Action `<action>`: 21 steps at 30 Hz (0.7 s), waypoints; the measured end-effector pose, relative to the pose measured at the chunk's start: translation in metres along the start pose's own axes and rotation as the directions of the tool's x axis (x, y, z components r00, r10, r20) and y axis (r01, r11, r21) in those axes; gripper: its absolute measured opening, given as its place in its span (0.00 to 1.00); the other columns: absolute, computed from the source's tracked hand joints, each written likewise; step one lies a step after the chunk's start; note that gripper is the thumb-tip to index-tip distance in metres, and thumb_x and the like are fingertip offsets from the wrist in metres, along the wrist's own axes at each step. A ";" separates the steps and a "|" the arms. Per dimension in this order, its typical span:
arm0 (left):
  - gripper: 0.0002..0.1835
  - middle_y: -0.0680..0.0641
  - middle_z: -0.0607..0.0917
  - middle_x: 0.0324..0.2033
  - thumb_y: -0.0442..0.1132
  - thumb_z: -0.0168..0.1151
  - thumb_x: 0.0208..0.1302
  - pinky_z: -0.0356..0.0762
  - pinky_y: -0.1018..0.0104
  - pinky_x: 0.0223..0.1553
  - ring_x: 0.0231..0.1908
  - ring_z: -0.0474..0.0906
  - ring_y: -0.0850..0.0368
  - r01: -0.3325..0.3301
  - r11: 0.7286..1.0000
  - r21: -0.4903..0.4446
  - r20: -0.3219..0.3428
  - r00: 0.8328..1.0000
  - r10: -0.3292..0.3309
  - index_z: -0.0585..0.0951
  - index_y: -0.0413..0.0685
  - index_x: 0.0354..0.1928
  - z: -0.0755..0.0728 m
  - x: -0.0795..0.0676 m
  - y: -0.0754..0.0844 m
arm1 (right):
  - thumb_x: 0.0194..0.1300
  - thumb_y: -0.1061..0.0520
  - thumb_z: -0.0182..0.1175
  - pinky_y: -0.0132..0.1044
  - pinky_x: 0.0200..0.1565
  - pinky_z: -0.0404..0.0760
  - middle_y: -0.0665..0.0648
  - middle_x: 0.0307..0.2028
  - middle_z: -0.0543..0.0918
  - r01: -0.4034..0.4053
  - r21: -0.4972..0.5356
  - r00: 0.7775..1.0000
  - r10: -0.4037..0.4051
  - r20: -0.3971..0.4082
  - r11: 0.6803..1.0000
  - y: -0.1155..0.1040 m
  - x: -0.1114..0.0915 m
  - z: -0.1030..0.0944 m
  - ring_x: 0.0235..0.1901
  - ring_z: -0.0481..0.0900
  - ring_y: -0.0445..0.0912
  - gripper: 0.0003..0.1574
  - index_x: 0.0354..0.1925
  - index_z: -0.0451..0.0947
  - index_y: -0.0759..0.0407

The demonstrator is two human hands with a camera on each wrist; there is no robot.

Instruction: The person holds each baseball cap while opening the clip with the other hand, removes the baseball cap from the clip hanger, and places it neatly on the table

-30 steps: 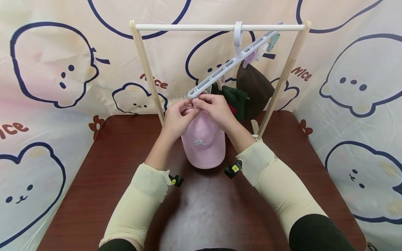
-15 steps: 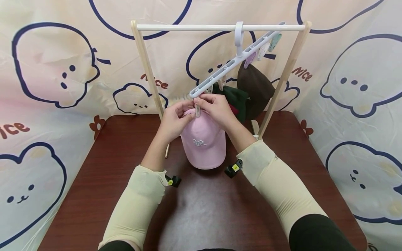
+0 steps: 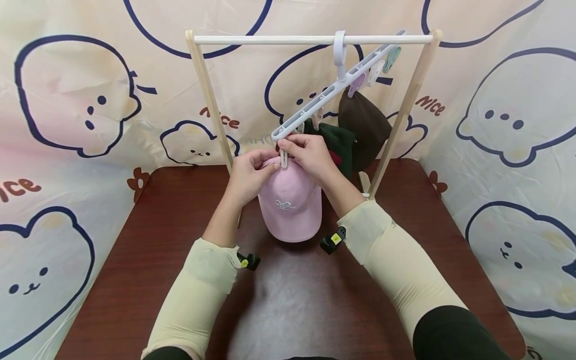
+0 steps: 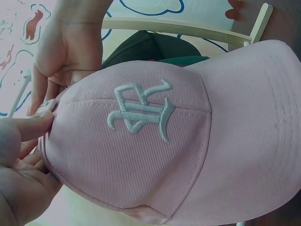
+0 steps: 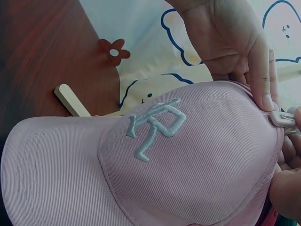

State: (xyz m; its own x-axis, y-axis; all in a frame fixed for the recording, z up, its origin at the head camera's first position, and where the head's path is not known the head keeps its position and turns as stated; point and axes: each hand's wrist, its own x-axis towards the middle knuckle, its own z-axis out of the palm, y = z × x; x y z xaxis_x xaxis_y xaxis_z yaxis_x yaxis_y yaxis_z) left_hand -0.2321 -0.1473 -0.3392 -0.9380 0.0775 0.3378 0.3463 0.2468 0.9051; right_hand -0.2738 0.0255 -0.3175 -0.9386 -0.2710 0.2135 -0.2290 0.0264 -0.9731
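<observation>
A pink baseball cap [image 3: 290,215] with pale embroidered letters hangs brim down, below the low end of a tilted white clip hanger [image 3: 333,93]. My left hand [image 3: 247,175] pinches the cap's upper edge, thumb in front and fingers behind. With thumb and finger, my right hand [image 3: 311,156] grips the top of a whitish clip [image 3: 284,159]. The clip's lower end overlaps the cap edge, right beside my left thumb, as the right wrist view also shows with the clip [image 5: 283,118] at the cap's rim. Part of the right-hand fingers is hidden behind the cap.
The hanger hooks over the white bar [image 3: 270,39] of a wooden rack. A dark brown cap [image 3: 362,127] and a dark green cap [image 3: 335,140] hang from clips behind my right hand. More clips [image 3: 391,60] dangle at its high end. Below lies a brown table [image 3: 288,310].
My left thumb has slid down and left off the clip, so the clip now shows against the cap. The right hand keeps its place on the clip; the cap barely moves.
</observation>
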 end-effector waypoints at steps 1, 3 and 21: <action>0.14 0.38 0.88 0.43 0.32 0.68 0.61 0.79 0.76 0.40 0.38 0.82 0.63 0.002 1.000 -0.001 0.001 1.000 -0.002 0.84 0.36 0.48 0.000 0.000 0.000 | 0.66 0.54 0.65 0.35 0.46 0.84 0.60 0.45 0.87 0.002 0.002 1.000 -0.002 -0.002 1.000 0.000 0.000 0.000 0.41 0.83 0.45 0.17 0.47 0.85 0.65; 0.13 0.39 0.88 0.43 0.32 0.68 0.61 0.79 0.76 0.40 0.37 0.82 0.63 0.005 1.000 0.000 0.000 1.000 -0.005 0.84 0.36 0.48 0.000 -0.001 0.000 | 0.66 0.55 0.65 0.34 0.45 0.84 0.61 0.45 0.86 0.009 0.001 1.000 -0.009 -0.006 1.000 0.001 0.001 0.000 0.41 0.82 0.44 0.17 0.47 0.85 0.66; 0.12 0.39 0.88 0.42 0.33 0.68 0.62 0.79 0.77 0.40 0.36 0.81 0.64 -0.015 1.000 0.015 0.000 1.000 0.015 0.85 0.37 0.47 0.002 -0.001 0.000 | 0.67 0.57 0.64 0.35 0.45 0.85 0.62 0.42 0.87 0.000 0.035 0.999 0.001 -0.033 0.999 -0.002 -0.001 0.002 0.37 0.84 0.44 0.16 0.48 0.84 0.69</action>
State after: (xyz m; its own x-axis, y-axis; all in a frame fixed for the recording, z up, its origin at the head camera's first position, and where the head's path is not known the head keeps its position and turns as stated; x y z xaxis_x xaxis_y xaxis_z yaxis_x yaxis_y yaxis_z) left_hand -0.2311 -0.1452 -0.3404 -0.9329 0.0809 0.3509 0.3596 0.2602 0.8961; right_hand -0.2718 0.0235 -0.3162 -0.9468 -0.2395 0.2149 -0.2197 -0.0069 -0.9755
